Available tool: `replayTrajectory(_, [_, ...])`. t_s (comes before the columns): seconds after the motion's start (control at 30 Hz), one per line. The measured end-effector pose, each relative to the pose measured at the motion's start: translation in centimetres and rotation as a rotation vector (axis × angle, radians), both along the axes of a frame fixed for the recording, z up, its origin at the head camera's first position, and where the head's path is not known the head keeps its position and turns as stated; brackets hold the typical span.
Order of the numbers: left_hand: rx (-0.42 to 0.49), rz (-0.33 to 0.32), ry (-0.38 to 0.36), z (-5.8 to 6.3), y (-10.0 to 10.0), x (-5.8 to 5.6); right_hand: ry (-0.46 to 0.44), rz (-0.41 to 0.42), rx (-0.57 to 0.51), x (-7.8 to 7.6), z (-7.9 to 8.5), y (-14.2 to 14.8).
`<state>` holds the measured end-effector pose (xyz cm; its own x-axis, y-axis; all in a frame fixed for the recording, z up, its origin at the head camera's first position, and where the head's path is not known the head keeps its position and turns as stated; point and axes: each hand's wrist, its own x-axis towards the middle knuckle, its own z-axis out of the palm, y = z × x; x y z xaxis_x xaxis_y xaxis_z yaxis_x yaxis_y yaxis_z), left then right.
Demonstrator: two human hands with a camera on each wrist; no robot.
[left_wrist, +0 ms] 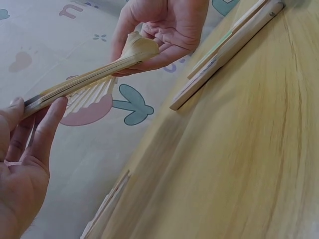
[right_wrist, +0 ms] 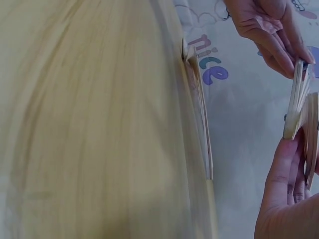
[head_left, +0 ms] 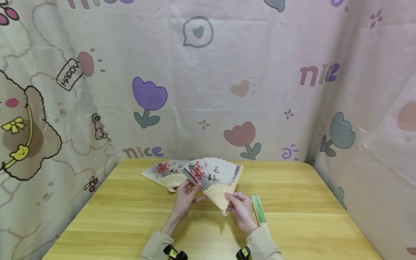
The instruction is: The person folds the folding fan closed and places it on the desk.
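Pale sleeves (head_left: 156, 246) come nearest the head camera, a black device (head_left: 243, 253) strapped at each wrist, well behind the working fingers. Beyond them, the fingers of the left hand (head_left: 183, 200) pinch the left edge of a spread fan (head_left: 212, 180), while those of the right hand (head_left: 241, 210) grasp its ribs at the lower right, close to the pivot. So the held fan stands between both sets of fingers, raised above the bench (head_left: 312, 213); its pivot points back toward the person, just left of the right fingertips, and its pale leaf, printed with red blossom and dark birds, widens beyond the left ones. Past the left fingers and farther left, a second open fan (head_left: 169, 179) with similar red blossom lies on the bench, its handle end near those fingers. Just right of the right hand lies a folded fan (head_left: 259, 209) with a green strip, its near end hidden by the sleeve. Well beyond all the fingers hangs a cloth (head_left: 195, 90) printed with tulips.
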<state>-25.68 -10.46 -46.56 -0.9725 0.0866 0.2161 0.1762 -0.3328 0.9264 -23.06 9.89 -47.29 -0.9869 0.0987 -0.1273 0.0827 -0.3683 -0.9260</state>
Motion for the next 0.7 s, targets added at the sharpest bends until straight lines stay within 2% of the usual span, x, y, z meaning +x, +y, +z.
replayTrajectory(0.27, [-0.033,-0.013,-0.037,0.07,0.07,-0.02,0.004,-0.004,0.010,0.16,-0.16,-0.09])
replayTrajectory(0.5, [-0.025,-0.043,-0.046,0.14,0.09,-0.12,0.003,-0.007,0.012,0.09,-0.03,-0.11])
replayTrajectory(0.7, [-0.034,-0.041,-0.065,0.06,0.21,-0.14,0.001,-0.002,0.012,0.15,-0.15,0.01])
